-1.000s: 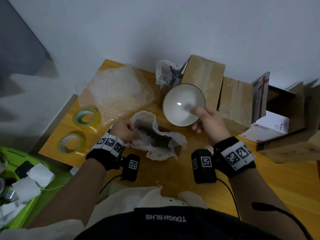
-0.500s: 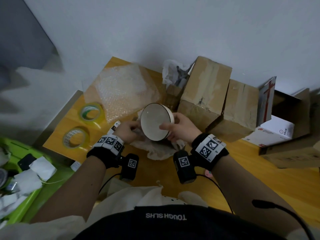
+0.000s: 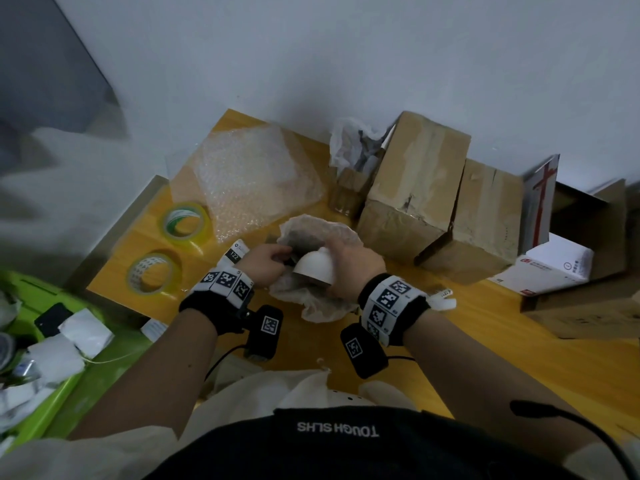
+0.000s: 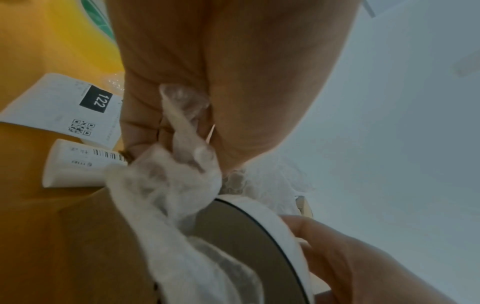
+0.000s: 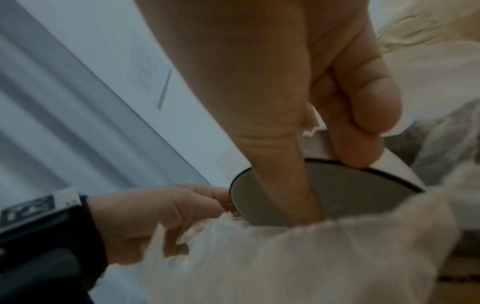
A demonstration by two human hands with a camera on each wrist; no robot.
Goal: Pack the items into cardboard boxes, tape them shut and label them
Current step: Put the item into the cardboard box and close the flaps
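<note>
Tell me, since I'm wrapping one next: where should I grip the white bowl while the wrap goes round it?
Probably at the rim of the bowl, as the right hand does: thumb inside, fingers outside, opposite the left hand pulling the foam wrap.

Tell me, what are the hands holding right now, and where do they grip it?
The right hand grips the white bowl at its rim, thumb inside. The left hand pinches an edge of the thin white wrapping sheet beside the bowl.

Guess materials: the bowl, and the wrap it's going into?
Bowl: likely glazed ceramic, smooth white outside, thin dark rim, rigid under the right hand.
Wrap: probably thin foam sheet or soft plastic, translucent white, crumpling where the left hand pinches it.
</note>
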